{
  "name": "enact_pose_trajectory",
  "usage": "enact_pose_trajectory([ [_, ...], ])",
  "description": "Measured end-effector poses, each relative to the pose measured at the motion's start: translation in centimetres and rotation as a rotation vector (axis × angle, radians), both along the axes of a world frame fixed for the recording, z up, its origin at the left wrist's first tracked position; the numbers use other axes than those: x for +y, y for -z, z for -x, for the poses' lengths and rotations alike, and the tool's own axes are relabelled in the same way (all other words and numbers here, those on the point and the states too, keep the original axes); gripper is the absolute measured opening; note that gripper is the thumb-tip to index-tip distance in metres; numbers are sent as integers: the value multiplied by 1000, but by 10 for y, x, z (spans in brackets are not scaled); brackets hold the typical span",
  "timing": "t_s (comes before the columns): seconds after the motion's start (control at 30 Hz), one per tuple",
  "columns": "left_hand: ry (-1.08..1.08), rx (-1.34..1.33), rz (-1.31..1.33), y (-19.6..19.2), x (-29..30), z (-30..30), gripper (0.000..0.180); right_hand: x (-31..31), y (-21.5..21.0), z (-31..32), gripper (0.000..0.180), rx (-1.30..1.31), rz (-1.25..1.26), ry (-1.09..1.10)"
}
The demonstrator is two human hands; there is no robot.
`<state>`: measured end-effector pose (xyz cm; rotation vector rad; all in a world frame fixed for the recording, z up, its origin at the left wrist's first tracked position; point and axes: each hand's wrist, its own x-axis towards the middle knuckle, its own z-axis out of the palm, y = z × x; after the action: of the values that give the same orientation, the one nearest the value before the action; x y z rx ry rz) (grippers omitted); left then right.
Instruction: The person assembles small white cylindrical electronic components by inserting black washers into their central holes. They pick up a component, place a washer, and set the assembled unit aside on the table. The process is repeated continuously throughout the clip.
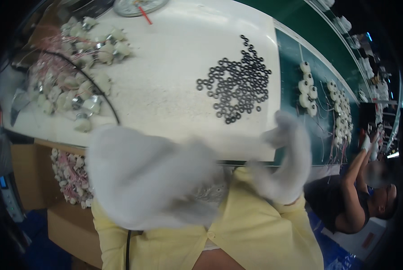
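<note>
My left hand [143, 175], in a white glove, hangs over my lap at the table's near edge. It is smeared by motion, so its fingers and anything in them cannot be made out. My right hand [296, 162], also white-gloved, curves at the near right edge of the white board [165, 81]. Its fingers are bent but apart, with nothing visible between them. Beyond both hands lies a loose cluster of small black rings [239, 83], nearest to my right hand. Farther right, small white motor-like parts with dark centres [305, 90] stand on the green mat [289, 54].
White motor-like parts with wires [75, 85] are heaped at the left, crossed by a black cable [95, 85]. An open cardboard box [30, 175] below holds more. More wired parts [342, 112] line the right side. A round dish [138, 6] sits far off. A co-worker [354, 193] works at right.
</note>
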<state>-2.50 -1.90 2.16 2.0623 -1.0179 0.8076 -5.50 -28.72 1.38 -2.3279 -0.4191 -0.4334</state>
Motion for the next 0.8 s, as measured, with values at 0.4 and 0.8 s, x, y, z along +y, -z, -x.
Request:
enact_pose_trajectory([
  [0.4,-441,-25,-112,-2,-22,-49,45,30,26,-6,69,616,-1613,-566],
  [0.8,-610,-71,-536,40,30,-83,16,-68,-26,-13,61,1178,-551,131],
])
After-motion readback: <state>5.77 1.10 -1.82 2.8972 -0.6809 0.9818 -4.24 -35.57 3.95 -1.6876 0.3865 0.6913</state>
